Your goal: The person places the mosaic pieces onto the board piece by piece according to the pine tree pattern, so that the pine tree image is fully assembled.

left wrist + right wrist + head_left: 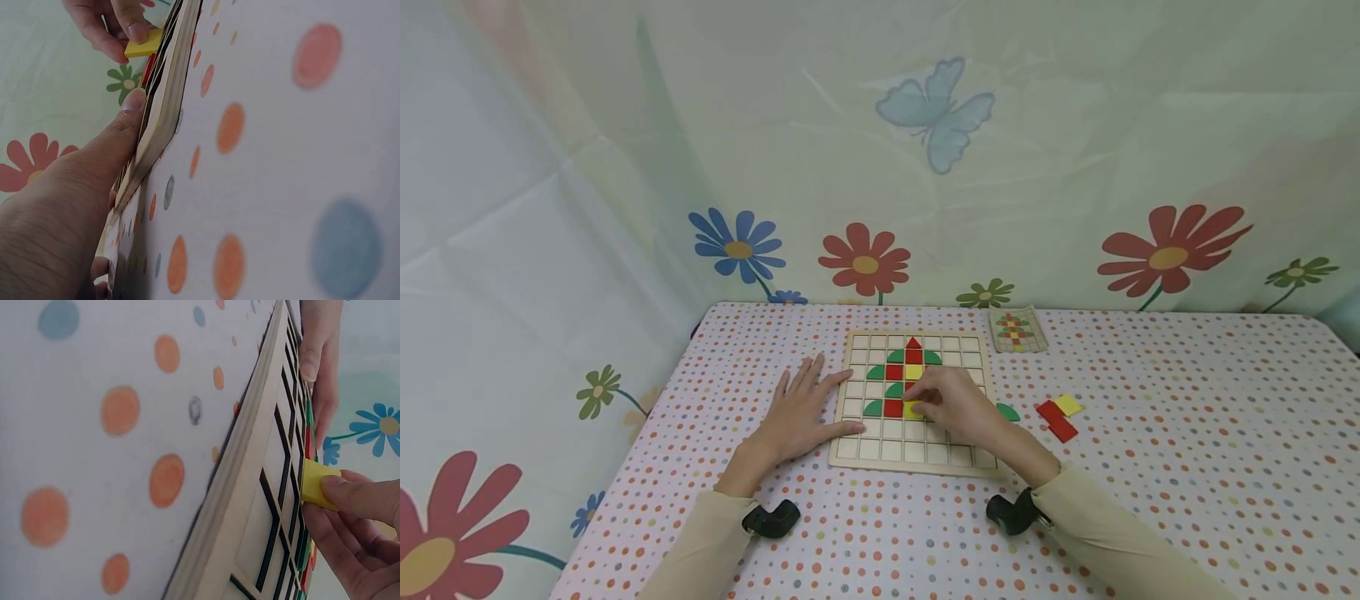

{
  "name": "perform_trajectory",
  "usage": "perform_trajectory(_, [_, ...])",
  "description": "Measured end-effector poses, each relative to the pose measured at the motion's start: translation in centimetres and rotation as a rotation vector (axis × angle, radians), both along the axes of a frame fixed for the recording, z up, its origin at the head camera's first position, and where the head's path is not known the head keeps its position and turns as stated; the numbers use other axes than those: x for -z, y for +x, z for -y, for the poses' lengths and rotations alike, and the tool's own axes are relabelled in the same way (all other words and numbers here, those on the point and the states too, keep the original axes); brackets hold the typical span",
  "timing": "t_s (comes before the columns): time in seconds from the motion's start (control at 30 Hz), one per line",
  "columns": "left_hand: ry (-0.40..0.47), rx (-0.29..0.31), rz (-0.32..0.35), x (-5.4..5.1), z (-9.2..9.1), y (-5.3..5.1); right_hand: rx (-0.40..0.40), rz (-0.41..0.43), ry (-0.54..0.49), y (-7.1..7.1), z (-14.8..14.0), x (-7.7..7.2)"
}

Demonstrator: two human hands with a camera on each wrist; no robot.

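A wooden grid board point(868, 450) lies on the table, with red, green and yellow tiles set in some of its squares. My right hand point(958, 406) pinches a yellow square tile point(317, 481) between thumb and fingers. That tile stands tilted, its lower edge at the grid below the red tile point(892, 408) row's middle. With fingers spread and straight, my left hand point(797, 417) rests along the board's left side. Its thumb point(119, 128) touches the board's edge in the left wrist view. The right hand covers part of the pattern.
Right of the board lie two red tiles point(1062, 429) and a yellow tile point(1068, 405). A green rounded tile point(1008, 412) sits by the board's right edge, partly hidden behind the right arm. A small pattern card point(1017, 330) lies behind, at the upper right.
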State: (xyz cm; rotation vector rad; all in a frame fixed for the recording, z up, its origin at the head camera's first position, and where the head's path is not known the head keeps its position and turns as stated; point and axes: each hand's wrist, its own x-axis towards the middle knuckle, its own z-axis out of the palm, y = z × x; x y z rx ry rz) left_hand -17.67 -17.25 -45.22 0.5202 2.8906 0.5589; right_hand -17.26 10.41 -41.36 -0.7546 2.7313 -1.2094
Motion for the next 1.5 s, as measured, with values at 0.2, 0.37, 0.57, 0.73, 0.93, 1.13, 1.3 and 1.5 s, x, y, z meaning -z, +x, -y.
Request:
perform_trajectory(0.2, [-0.006,-0.005,0.005,0.1,0.0,0.0,-0.003,0.005,0.029,0.0,0.1,-0.1])
perform_trajectory(0.37, [-0.008,-0.008,0.003,0.1,0.0,0.0,-0.009,-0.016,0.05,0.0,0.3,-0.1])
perform_trajectory(0.57, [-0.011,-0.007,0.0,-0.1,-0.1,0.0,0.035,-0.007,0.084,0.2,0.7,-0.1])
perform_trajectory(0.73, [-0.009,-0.006,0.002,-0.1,-0.1,0.0,0.057,-0.023,0.125,0.4,1.0,0.1])
perform_trajectory(0.93, [-0.006,-0.004,-0.002,-0.1,0.0,0.0,0.057,-0.044,0.14,0.5,1.2,0.0])
perform_trajectory(1.13, [-0.007,-0.005,-0.006,0.0,0.0,0.0,0.026,-0.079,0.128,0.5,1.2,0.2])
perform_trajectory(1.3, [-0.006,-0.001,-0.011,0.0,0.1,0.0,0.007,-0.127,0.131,0.4,1.1,0.4])
perform_trajectory(1.5, [0.009,0.007,-0.009,-0.3,0.1,0.1,0.011,-0.167,0.149,0.6,0.9,0.5])
